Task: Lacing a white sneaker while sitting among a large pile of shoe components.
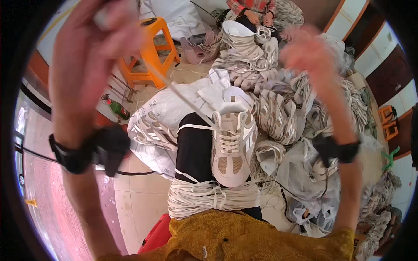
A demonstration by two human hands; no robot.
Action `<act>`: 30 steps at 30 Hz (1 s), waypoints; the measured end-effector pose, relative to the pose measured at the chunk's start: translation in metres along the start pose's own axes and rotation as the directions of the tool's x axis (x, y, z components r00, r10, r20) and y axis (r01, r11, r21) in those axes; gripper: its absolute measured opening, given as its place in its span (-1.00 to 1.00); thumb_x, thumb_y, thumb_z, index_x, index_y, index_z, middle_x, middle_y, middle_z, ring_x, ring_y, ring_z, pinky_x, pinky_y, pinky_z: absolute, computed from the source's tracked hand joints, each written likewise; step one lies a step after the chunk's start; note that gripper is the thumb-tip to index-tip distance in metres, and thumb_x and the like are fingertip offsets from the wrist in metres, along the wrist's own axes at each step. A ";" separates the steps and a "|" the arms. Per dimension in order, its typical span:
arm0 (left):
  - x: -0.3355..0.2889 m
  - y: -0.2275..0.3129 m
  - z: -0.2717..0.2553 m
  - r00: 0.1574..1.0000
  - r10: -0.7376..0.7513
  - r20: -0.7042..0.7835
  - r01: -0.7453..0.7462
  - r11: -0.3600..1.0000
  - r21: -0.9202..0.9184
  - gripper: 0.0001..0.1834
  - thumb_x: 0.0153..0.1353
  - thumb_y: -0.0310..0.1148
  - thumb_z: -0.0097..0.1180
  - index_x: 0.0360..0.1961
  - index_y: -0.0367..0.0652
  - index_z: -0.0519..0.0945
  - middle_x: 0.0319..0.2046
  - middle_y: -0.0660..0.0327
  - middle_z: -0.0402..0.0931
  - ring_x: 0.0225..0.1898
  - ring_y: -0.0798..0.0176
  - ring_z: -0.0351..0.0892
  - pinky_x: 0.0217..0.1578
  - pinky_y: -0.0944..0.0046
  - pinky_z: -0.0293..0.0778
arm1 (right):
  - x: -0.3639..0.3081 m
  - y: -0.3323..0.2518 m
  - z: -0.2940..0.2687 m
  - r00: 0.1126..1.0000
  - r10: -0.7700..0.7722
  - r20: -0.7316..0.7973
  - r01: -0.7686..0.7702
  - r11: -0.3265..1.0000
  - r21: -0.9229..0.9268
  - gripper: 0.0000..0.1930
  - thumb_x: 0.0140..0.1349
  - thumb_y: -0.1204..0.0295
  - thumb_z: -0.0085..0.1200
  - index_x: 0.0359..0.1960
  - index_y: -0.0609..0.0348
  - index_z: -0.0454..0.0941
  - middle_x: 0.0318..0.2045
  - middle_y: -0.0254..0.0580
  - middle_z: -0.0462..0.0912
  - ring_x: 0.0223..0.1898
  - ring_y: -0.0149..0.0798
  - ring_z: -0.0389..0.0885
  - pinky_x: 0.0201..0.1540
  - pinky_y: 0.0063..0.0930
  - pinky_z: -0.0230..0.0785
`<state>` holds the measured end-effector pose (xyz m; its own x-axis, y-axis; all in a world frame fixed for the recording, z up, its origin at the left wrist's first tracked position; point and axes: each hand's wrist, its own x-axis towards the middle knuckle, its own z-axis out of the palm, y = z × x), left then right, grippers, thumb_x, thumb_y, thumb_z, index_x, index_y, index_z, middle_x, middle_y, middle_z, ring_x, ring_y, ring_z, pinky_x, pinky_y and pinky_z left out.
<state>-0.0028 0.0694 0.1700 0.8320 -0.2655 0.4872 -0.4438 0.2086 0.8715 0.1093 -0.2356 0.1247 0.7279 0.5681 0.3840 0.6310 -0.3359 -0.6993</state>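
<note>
A beige and white sneaker (234, 167) rests on my black-clad lap, toe toward me. Its front is crossed by a white shoelace (228, 142), and a loose lace end lies to the left over my black trouser leg (193, 145). My left hand (93, 52) is raised high at the upper left, blurred, closed on a taut lace (189, 103) that runs down to the shoe's eyelets. Up at the right, my right hand (310, 50) is lifted away from the shoe; motion smears its fingers. A thick bundle of white laces (209, 200) lies across my lap.
Piled sneakers (274, 115) fill the floor ahead and right. White sacks (161, 102) lie ahead-left, near an orange stool (159, 52) and a green bottle (116, 108). Clear plastic bags (300, 174) sit at my right. Another person (252, 6) handles shoes at the far side.
</note>
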 end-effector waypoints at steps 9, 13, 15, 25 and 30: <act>-0.115 0.012 -0.210 0.472 -0.088 -0.877 0.097 0.994 -0.048 -0.73 0.25 -0.31 -0.16 -0.14 -0.30 0.33 -0.65 0.40 0.09 -0.71 0.52 -0.02 -0.69 0.51 0.01 | -0.073 0.108 0.194 0.961 -0.240 0.138 0.277 0.840 -0.467 -0.69 -0.19 0.49 0.02 -0.29 0.12 0.48 -0.59 -0.17 0.52 -0.50 -0.20 0.51 -0.42 -0.35 0.33; -0.250 -0.007 -0.332 0.443 -0.216 -0.870 0.042 0.975 -0.220 -0.74 0.24 -0.27 -0.14 -0.22 -0.28 0.36 -0.70 0.40 0.09 -0.72 0.53 0.01 -0.73 0.51 -0.04 | -0.063 0.096 0.175 0.927 0.270 0.261 -0.369 0.784 0.499 -0.71 -0.21 0.57 0.06 -0.33 0.19 0.51 -0.63 -0.28 0.48 -0.58 -0.43 0.46 -0.52 -0.57 0.28; -0.288 -0.022 -0.355 0.394 -0.268 -0.879 0.075 0.963 -0.260 -0.81 0.23 -0.29 -0.14 -0.31 -0.21 0.38 -0.72 0.42 0.08 -0.74 0.55 -0.01 -0.75 0.53 -0.06 | -0.052 0.088 0.143 0.913 0.317 0.256 -0.370 0.382 0.847 -0.75 -0.19 0.60 0.07 -0.36 0.28 0.50 -0.59 -0.28 0.49 -0.58 -0.47 0.43 -0.54 -0.66 0.24; -0.349 -0.038 -0.402 0.288 -0.257 -0.923 0.449 0.887 -0.107 -0.66 0.26 -0.16 -0.24 -0.25 -0.23 0.43 -0.74 0.42 0.03 -0.75 0.51 -0.03 -0.73 0.50 -0.07 | -0.178 0.190 -0.241 0.836 0.356 -0.418 0.178 0.544 0.820 -0.66 0.14 0.67 -0.15 -0.02 0.44 0.21 -0.34 -0.27 0.35 -0.47 -0.49 0.24 -0.43 -0.66 0.18; -0.326 -0.032 -0.391 0.069 -0.134 -0.989 0.371 0.923 -0.099 -0.60 0.25 -0.14 -0.29 -0.20 -0.25 0.43 -0.74 0.39 0.09 -0.79 0.47 -0.02 -0.78 0.49 -0.06 | -0.304 0.192 -0.354 0.570 0.453 -0.685 0.232 0.712 0.663 -0.60 0.19 0.61 -0.17 0.07 0.46 0.13 -0.23 -0.16 0.40 -0.44 -0.42 0.31 -0.43 -0.64 0.24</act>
<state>-0.1300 0.5174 -0.0381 0.4460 0.8843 -0.1383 -0.0677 0.1874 0.9799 0.1041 -0.7385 0.0868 0.8847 -0.3431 0.3155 0.4399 0.3908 -0.8086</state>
